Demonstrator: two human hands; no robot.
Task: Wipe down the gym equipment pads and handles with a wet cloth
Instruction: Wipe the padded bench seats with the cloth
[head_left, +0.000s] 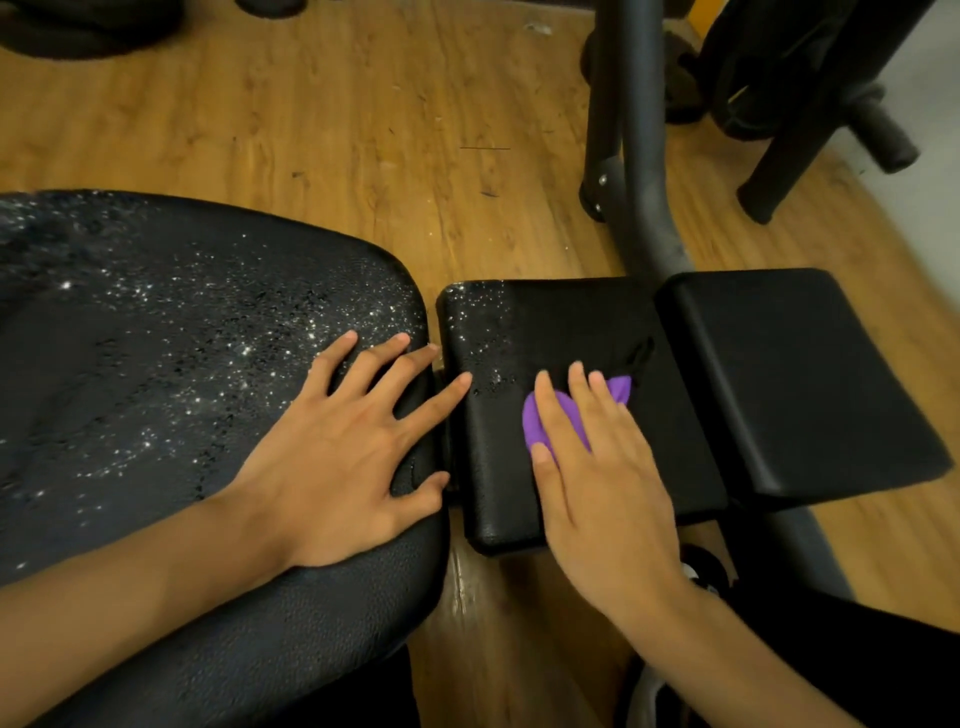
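A large black bench pad (156, 364) fills the left, dotted with shining water droplets. My left hand (353, 447) lies flat on its right end, fingers spread, holding nothing. To its right sits a smaller black pad (561, 322), wet at its left edge. My right hand (597, 478) presses a purple cloth (545, 421) flat onto this pad; most of the cloth is hidden under my palm and fingers. A third black pad (789, 374) lies further right and looks dry.
Wooden floor (337, 114) stretches behind the pads. Dark metal frame tubes (628, 130) rise at the back right, with another black leg (810, 119) and a foam roller handle (883, 130) beyond. Dark weights lie at the top left corner.
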